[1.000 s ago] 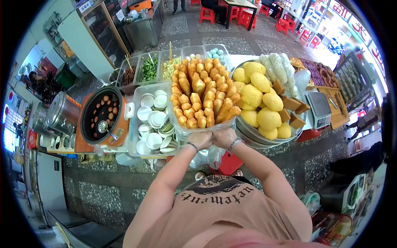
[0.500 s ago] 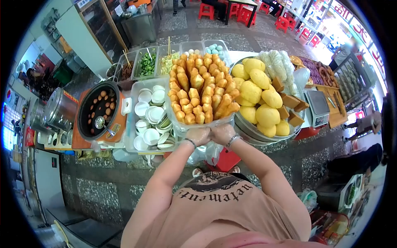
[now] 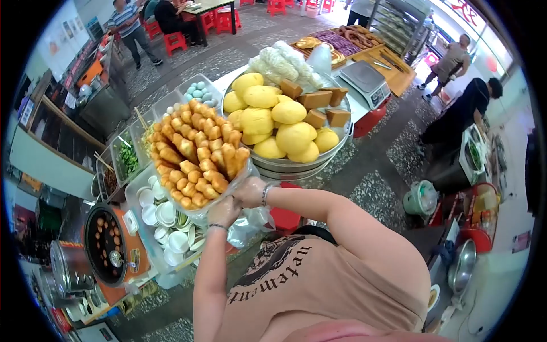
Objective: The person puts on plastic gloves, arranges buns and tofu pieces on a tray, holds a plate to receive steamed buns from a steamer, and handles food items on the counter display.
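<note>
My left hand (image 3: pixel 224 211) and my right hand (image 3: pixel 249 192), both in thin clear gloves, meet at the near edge of a clear plastic-lined tub packed with fried dough sticks (image 3: pixel 196 151). The fingers of both look closed and close together. What they pinch, if anything, is hidden. A crumpled clear plastic bag (image 3: pixel 254 221) hangs just below them. On the left of the hands sits a tub of small white bowls (image 3: pixel 165 213). Yellow buns (image 3: pixel 256 121) and brown cake blocks (image 3: pixel 315 101) fill a round metal steamer (image 3: pixel 310 169) to the right.
A pot of eggs in dark liquid (image 3: pixel 104 242) stands at the left. Blue-green eggs (image 3: pixel 198 90) and chopped greens (image 3: pixel 128 158) lie in clear tubs behind. A scale (image 3: pixel 364 82) stands past the steamer. A person in dark clothes (image 3: pixel 462 108) works at the far right.
My view has swung to the right and tilted, so the stall sits further left. Both hands stay together at the tub's near edge, the left now lower in view than the right.
</note>
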{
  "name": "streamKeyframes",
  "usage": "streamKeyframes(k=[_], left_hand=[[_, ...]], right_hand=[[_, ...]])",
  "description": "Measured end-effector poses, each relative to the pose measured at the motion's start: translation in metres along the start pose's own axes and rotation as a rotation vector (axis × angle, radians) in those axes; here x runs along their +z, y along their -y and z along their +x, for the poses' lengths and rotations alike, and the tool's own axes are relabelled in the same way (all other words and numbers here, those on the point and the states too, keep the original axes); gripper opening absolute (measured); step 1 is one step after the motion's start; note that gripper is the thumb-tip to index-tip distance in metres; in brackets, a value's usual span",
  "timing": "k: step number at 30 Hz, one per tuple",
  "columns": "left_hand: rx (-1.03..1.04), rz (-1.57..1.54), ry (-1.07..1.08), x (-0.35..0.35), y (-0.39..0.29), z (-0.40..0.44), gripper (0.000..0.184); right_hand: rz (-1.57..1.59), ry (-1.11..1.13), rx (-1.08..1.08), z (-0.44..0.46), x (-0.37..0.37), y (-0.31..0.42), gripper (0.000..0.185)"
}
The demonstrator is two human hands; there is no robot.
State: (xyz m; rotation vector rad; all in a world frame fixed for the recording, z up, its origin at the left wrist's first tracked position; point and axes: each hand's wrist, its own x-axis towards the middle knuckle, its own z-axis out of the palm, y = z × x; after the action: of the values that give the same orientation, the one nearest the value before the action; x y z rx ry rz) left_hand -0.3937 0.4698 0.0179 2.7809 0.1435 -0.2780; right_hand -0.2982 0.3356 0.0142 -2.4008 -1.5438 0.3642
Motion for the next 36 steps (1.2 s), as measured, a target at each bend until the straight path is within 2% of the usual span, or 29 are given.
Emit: streamKeyframes(k=[3, 7, 9, 14, 17, 20, 21, 22, 23, 25, 26, 27, 28, 30, 32, 33, 34, 36], left_hand=[[0.019, 0.029, -0.002, 0.016, 0.012, 0.005, 0.036], [-0.011, 0.036, 0.039, 0.003, 0.002, 0.003, 0.036], [-0.029, 0.049, -0.007, 0.001, -0.003, 0.000, 0.037], [0.008, 0.056, -0.042, 0.001, -0.005, 0.000, 0.036], [0.019, 0.077, -0.040, 0.002, -0.001, -0.003, 0.039], [0.103, 0.047, -0.132, 0.024, 0.022, 0.002, 0.038], [0.069, 0.039, -0.150, 0.026, 0.026, 0.002, 0.038], [0.144, -0.059, -0.109, 0.020, 0.022, 0.001, 0.037], [0.200, -0.159, -0.081, 0.013, 0.019, -0.003, 0.036], [0.007, -0.055, -0.028, 0.014, 0.017, -0.004, 0.032], [0.023, -0.066, -0.026, 0.017, 0.020, -0.003, 0.034], [0.053, -0.080, -0.027, 0.021, 0.023, 0.002, 0.035], [0.003, -0.096, -0.045, 0.031, 0.030, 0.002, 0.035], [0.157, -0.126, -0.093, 0.043, 0.042, 0.005, 0.037], [0.089, -0.112, -0.087, 0.013, 0.024, -0.004, 0.040], [0.052, -0.096, -0.060, 0.005, 0.016, -0.008, 0.043], [0.044, -0.095, -0.065, 0.005, 0.017, -0.007, 0.043], [0.090, -0.104, -0.128, 0.011, 0.021, -0.005, 0.047]], right_hand=[[-0.032, -0.075, -0.066, 0.001, 0.018, -0.009, 0.018], [-0.054, -0.148, -0.120, 0.002, 0.022, -0.014, 0.019], [-0.061, -0.002, -0.091, 0.000, 0.013, -0.010, 0.018], [-0.013, -0.121, -0.093, -0.005, 0.011, -0.010, 0.020], [-0.001, 0.003, -0.111, -0.012, 0.000, -0.002, 0.024], [0.086, -0.074, -0.199, -0.023, -0.018, 0.000, 0.022], [0.159, -0.237, -0.188, -0.029, -0.025, 0.004, 0.022], [0.239, -0.390, -0.193, -0.034, -0.033, 0.011, 0.021], [0.289, -0.431, -0.154, -0.035, -0.041, 0.016, 0.020], [0.349, -0.480, -0.121, -0.033, -0.046, 0.028, 0.018], [0.344, -0.510, -0.112, -0.030, -0.047, 0.030, 0.018], [0.345, -0.479, -0.170, -0.025, -0.048, 0.029, 0.018], [0.324, -0.434, -0.136, -0.025, -0.041, 0.033, 0.017], [0.305, -0.380, -0.123, -0.028, -0.023, 0.034, 0.016], [0.277, -0.238, -0.042, -0.029, -0.002, 0.029, 0.017], [0.201, -0.177, 0.017, -0.031, 0.006, 0.027, 0.035], [0.200, -0.175, 0.007, -0.033, 0.011, 0.027, 0.035], [-0.054, -0.247, -0.059, -0.039, 0.021, 0.026, 0.061]])
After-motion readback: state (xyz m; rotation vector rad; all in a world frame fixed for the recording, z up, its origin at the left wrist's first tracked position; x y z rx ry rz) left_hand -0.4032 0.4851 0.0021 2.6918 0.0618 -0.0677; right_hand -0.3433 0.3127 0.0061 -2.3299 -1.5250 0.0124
